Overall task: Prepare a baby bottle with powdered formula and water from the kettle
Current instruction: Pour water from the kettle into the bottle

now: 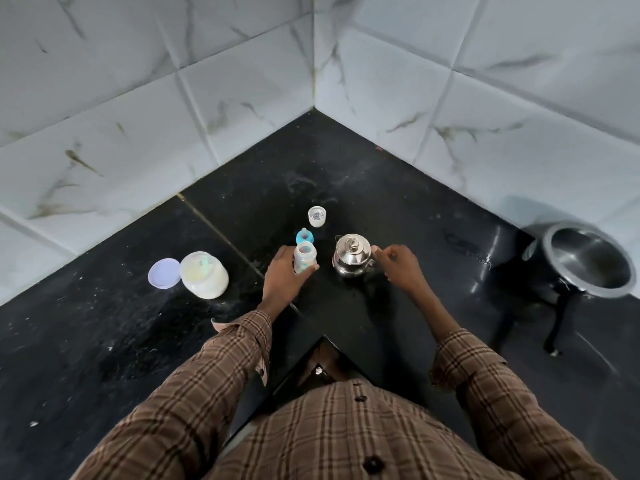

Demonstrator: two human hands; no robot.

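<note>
Bottle (304, 257) stands upright, mouth up, clear with coloured print, gripped by left hand (282, 277). Right hand (398, 265), loosely curled, holds nothing beside kettle (352, 259).

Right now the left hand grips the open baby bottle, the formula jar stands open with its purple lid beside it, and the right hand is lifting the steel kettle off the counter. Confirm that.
Not quite. In the head view the steel kettle stands on the counter, not lifted; the right hand is only at its handle side. The rest holds: the left hand grips the open baby bottle, and the formula jar stands open, purple lid beside it.
</note>
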